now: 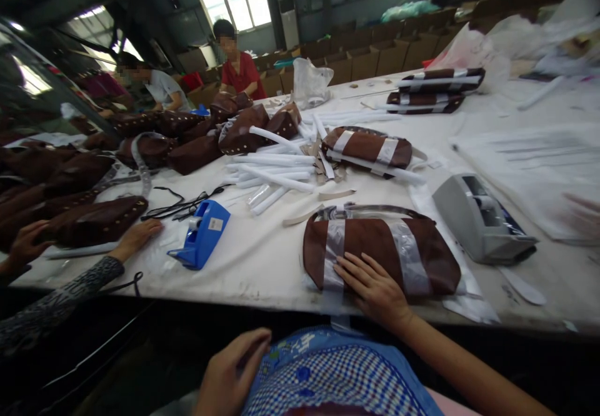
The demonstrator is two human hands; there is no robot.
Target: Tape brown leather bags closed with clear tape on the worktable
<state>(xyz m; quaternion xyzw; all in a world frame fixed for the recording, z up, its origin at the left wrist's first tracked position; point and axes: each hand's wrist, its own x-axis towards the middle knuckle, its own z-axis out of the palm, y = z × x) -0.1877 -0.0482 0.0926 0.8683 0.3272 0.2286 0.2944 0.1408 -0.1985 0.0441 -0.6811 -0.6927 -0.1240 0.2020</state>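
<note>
A brown bag [370,253] lies at the table's front edge with two bands of clear plastic around it. Its dark handle [389,210] stretches along the far side. My right hand [375,288] rests flat on the bag's front, fingers spread, touching the left plastic band [334,250]. A loose end of that band [340,322] hangs over the table edge. My left hand [237,366] is raised off the table in front of my apron, with a gap between thumb and fingers and nothing visible in it. Right of the bag stands a grey tape dispenser [478,219].
A blue tape dispenser [201,235] sits left of the bag. Behind are white tubes [276,169], another banded brown bag [370,147] and two stacked bags [431,91]. A co-worker's hand [140,235] is at the left, near a pile of brown bags [197,150].
</note>
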